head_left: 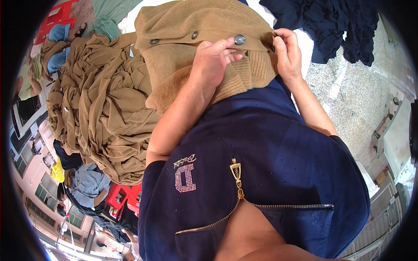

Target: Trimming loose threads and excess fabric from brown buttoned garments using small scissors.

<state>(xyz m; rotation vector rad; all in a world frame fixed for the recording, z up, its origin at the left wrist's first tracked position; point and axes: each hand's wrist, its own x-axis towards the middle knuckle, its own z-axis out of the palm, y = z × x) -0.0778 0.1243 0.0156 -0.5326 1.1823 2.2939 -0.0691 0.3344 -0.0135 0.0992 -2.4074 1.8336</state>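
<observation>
A tan knitted garment (183,30) with dark round buttons lies in front of me against my lap. My left hand (213,61) pinches its button band beside a grey button (240,39), with the fingers curled over the ribbed hem. My right hand (287,52) grips the garment's edge just to the right of that button. Both forearms reach up from my dark blue zipped top (270,156).
A large heap of tan garments (100,108) is piled at my left. A dark navy pile of cloth (331,21) lies at the upper right on a speckled floor (352,100). Red plastic stools (124,198) and other people sit at the left.
</observation>
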